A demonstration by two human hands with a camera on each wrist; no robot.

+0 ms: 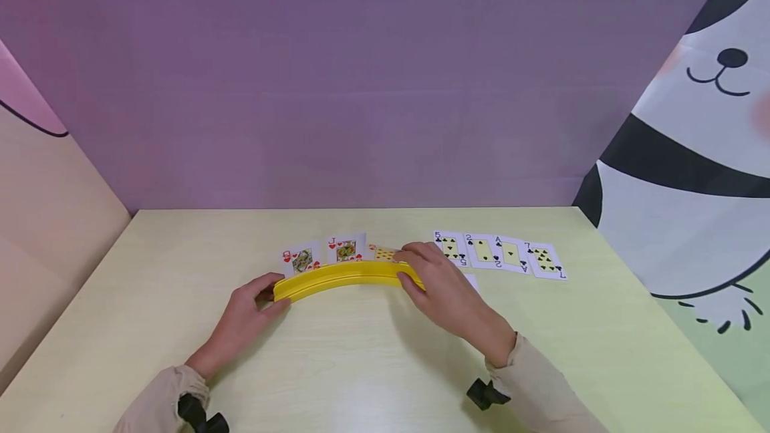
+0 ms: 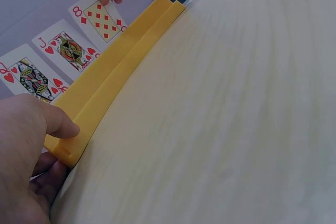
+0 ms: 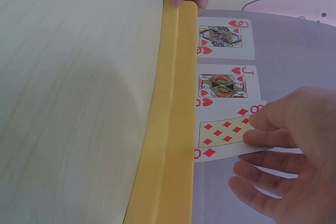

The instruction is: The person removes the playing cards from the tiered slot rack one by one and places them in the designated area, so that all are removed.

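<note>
A curved yellow card holder (image 1: pixel 349 274) stands on the table, its left end gripped between the thumb and fingers of my left hand (image 1: pixel 243 313). Upright in it are a queen of hearts (image 2: pixel 31 80), a jack of hearts (image 2: pixel 68 51) and an eight of diamonds (image 3: pixel 223 132). My right hand (image 1: pixel 448 293) is at the eight, pinching its upper edge with the fingertips in the right wrist view. The eight leans slightly and partly overlaps the jack. The lower edges of the cards are hidden behind the holder's front.
To the right on the table (image 1: pixel 337 379) lies a row of face-up black cards: a five (image 1: pixel 450 248), a two (image 1: pixel 481 250), an ace (image 1: pixel 511 254) and a seven (image 1: pixel 546 260). Another white card (image 1: pixel 472 280) shows partly behind my right hand. A purple wall (image 1: pixel 361 85) rises behind.
</note>
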